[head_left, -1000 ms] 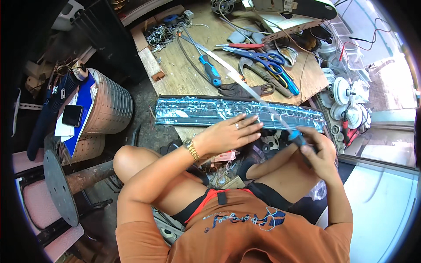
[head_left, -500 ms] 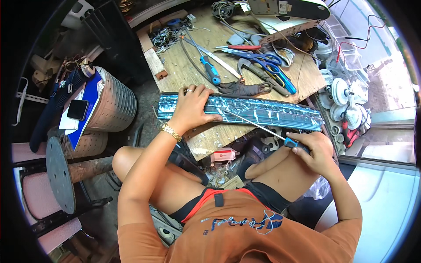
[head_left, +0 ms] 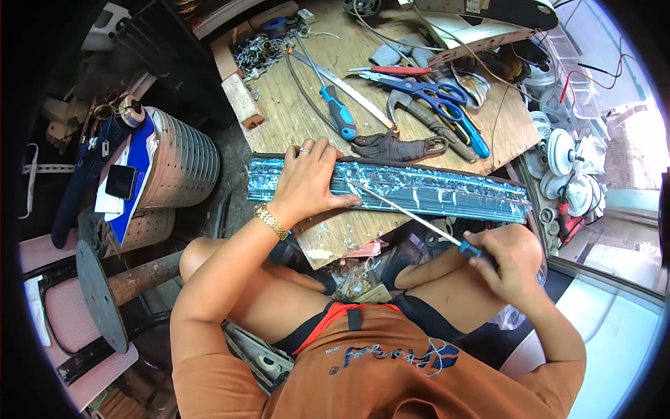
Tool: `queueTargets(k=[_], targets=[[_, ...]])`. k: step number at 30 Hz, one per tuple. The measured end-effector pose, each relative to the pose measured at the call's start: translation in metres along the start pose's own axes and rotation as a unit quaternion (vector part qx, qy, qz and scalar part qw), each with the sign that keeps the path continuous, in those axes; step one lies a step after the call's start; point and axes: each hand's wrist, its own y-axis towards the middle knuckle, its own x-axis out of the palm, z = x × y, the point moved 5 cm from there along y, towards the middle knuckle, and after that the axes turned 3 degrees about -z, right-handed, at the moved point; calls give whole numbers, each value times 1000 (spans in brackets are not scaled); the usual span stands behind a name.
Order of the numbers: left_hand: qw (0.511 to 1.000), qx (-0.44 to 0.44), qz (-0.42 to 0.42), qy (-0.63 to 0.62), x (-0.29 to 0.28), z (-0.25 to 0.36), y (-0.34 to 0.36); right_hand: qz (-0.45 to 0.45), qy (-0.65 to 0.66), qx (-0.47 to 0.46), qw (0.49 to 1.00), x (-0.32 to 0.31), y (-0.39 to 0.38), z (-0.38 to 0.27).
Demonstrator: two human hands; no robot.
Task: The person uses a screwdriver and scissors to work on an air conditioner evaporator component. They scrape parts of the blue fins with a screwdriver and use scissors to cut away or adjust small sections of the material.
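Note:
A long, flat, dark ribbed panel (head_left: 440, 192) with shiny blue streaks and pale flakes lies across the near part of the wooden bench. My left hand (head_left: 307, 174) grips it toward its left end, with the thumb along the near side and the fingers over the top. In my right hand (head_left: 506, 258) is the blue-and-black handle of a long-shafted screwdriver (head_left: 412, 215). Its tip meets the panel's face just right of my left thumb. Part of the handle is hidden by my fingers.
On the bench (head_left: 328, 237) beyond the panel lie a dark glove (head_left: 398, 146), another screwdriver (head_left: 338, 112), blue scissors (head_left: 433, 94), a hammer (head_left: 433, 126) and a pile of screws (head_left: 269, 56). A perforated drum (head_left: 185, 150) stands left, bearing a phone (head_left: 121, 181). White plastic parts (head_left: 562, 150) crowd the right.
The view has shifted slightly, so the bench things sit a little lower and farther right. Both hands keep their holds, and the screwdriver tip stays near my left thumb.

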Motion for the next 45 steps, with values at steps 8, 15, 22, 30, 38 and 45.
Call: queueTargets(k=[8,15,22,30,38,45], targets=[[1000,15,12,-7,-2,-4,3,-153,584,259,754,56,-16,17],[999,5,4,-34,-8,-16,-17,158,99,-12,982,-21,50,77],[997,13,41,-58,-13,-33,-31,262,-100,-114,953,-20,167,77],[989,-24,130,-61,-13,-36,-33,288,-132,-155,936,-12,328,22],[973,-124,191,-42,-9,-54,-35,215,-93,-41,971,9,373,29],[975,-115,184,-42,-10,-54,-28,305,10,37,951,8,385,25]])
